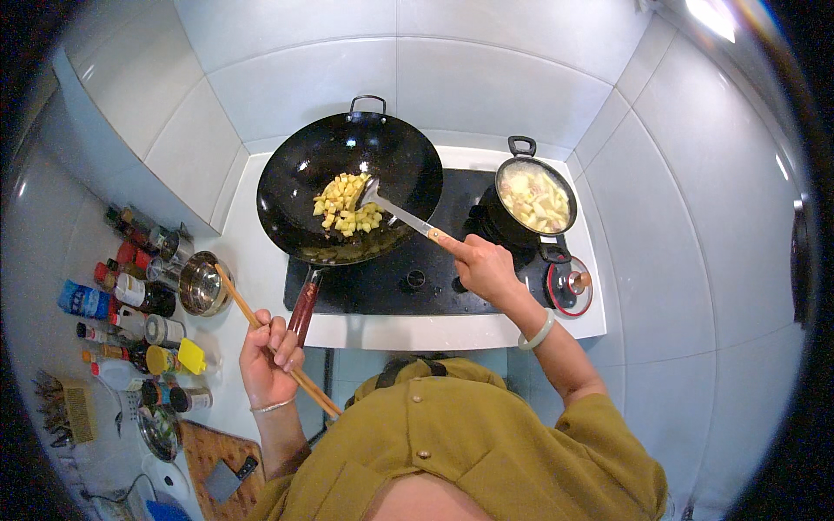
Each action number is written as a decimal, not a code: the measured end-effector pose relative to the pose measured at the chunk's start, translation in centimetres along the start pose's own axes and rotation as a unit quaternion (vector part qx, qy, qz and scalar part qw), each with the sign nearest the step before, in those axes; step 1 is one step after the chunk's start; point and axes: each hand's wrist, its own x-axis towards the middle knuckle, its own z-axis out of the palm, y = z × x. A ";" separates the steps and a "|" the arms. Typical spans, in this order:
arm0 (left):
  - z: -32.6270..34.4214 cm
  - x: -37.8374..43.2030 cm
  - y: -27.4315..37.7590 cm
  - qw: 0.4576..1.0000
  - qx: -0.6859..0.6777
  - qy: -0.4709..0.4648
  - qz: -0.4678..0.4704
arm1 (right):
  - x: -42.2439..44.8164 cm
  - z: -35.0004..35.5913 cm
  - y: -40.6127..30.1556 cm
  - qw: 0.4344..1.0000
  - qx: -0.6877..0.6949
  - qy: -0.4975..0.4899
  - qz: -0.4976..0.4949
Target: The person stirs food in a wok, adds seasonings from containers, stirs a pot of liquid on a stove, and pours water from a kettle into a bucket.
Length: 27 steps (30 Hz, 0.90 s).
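Observation:
A pair of wooden chopsticks (240,301) is gripped in my left hand (272,355), tilted with the thin tips up and to the left. My left fingers overlap the end of the wok's red-brown handle (305,306); whether they touch it I cannot tell. My right hand (484,268) holds a metal spatula (405,216) by its wooden grip, index finger stretched along it. The blade rests among diced yellow pieces, apparently potato (345,203), at the bottom of a large black wok (391,143). Part of the blade is hidden by the pieces.
On the black cooktop (384,296), a pot (521,238) of pale chunks in liquid stands at the right, near a glass lid (569,286). Left are a steel bowl (203,283), several seasoning bottles (140,291), and a cleaver (228,480) on a wooden board (208,449).

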 end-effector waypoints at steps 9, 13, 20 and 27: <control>-0.2 -0.5 0.0 1.000 -0.003 0.004 0.008 | -0.8 -0.4 -0.2 0.996 0.075 -0.045 0.031; -0.5 -0.3 0.1 1.000 -0.001 0.012 0.013 | -1.1 -0.1 -0.6 0.993 0.089 -0.068 0.045; 1.4 2.1 -0.5 0.998 -0.058 -0.014 0.018 | -1.8 -0.4 -2.3 0.998 -0.008 -0.058 -0.024; 7.1 5.7 -7.1 0.986 -0.126 -0.063 -0.089 | -5.2 -6.7 -8.6 0.876 0.232 0.081 -0.415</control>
